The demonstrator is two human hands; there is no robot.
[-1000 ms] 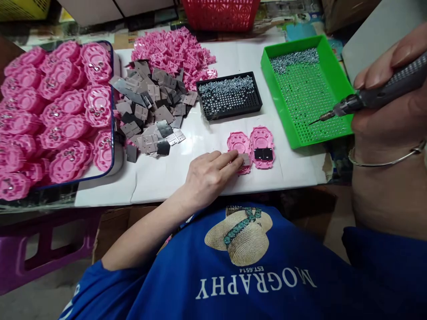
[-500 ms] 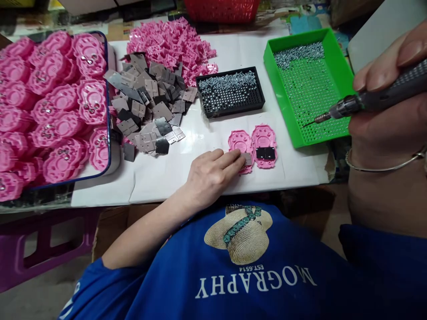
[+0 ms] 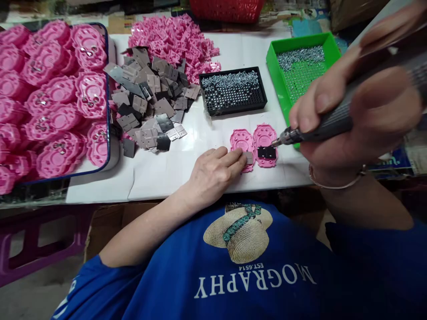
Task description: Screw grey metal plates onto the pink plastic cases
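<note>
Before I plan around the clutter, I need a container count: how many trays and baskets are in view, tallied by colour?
Green screw tray: 1
Black screw tray: 1
White tray with a blue rim: 1
Red basket, cut off by the top edge: 1
Total: 4

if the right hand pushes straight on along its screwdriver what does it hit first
Probably the black plate in the right pink shell: the screwdriver in the right hand points there, though depth is unclear.
</note>
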